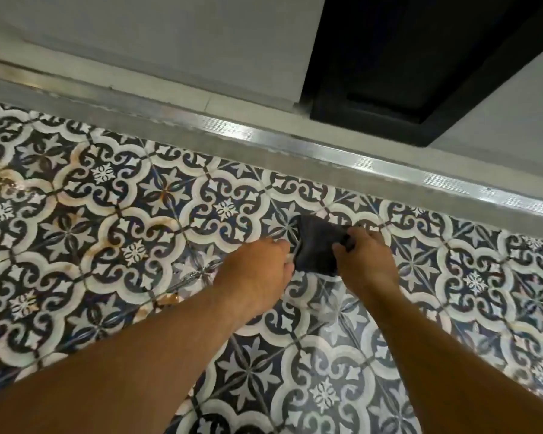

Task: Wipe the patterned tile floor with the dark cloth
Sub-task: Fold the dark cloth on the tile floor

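The cloth [317, 245] is pressed on the floor [420, 308] between the hands. Its right corner is pinched by the right hand [365, 261], and its left edge seems gripped by the curled left hand [257, 270]. Brown stains [170, 298] left of the left hand are judged not yet wiped.

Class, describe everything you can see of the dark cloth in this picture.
The dark cloth is a small, soft-looking charcoal fabric piece, creased and bunched. The left hand grips its left edge; the right hand pinches its upper right corner. It hangs low over the patterned tile floor; whether it touches the tiles is unclear.
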`<state>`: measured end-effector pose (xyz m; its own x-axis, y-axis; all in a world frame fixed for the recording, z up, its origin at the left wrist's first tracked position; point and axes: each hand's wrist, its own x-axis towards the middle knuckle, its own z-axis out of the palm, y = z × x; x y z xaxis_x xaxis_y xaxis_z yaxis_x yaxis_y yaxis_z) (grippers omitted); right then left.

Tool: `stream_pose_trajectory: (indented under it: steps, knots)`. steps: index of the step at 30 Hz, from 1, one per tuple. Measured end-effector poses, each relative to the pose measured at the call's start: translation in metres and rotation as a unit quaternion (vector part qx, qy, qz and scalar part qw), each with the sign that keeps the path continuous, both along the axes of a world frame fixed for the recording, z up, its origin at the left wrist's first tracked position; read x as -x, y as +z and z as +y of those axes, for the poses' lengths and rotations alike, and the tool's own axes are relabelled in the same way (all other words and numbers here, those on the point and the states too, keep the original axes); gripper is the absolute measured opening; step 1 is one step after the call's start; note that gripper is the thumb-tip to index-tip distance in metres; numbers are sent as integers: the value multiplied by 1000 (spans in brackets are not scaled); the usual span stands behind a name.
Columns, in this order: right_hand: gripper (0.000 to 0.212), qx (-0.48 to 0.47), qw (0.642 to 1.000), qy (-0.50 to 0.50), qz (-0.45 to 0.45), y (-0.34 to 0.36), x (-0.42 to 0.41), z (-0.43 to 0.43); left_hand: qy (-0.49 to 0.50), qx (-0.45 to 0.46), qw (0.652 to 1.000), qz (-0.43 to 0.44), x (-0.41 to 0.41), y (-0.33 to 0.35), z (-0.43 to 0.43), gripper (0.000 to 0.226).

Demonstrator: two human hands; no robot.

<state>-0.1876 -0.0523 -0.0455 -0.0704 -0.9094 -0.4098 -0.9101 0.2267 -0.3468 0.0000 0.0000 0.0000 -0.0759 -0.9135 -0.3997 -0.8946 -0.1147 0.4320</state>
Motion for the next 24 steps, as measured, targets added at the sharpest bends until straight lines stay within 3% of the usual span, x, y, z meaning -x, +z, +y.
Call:
stream_pose_trajectory:
  steps: [6,10,20,24]
  knots:
    - [53,-87,996,-12,-5,-26,3,-14,-32,-140,989,-35,22,-46,2,30]
    - [42,-103,994,-27,-27,-39,7,-19,-36,-134,989,-53,25,-72,7,41]
    - [32,67,992,-97,-44,-43,11,-9,-70,-91,992,-55,30,-94,16,34]
    - [27,157,972,-136,-112,-21,6,-2,-72,-90,992,-45,36,-93,15,35]
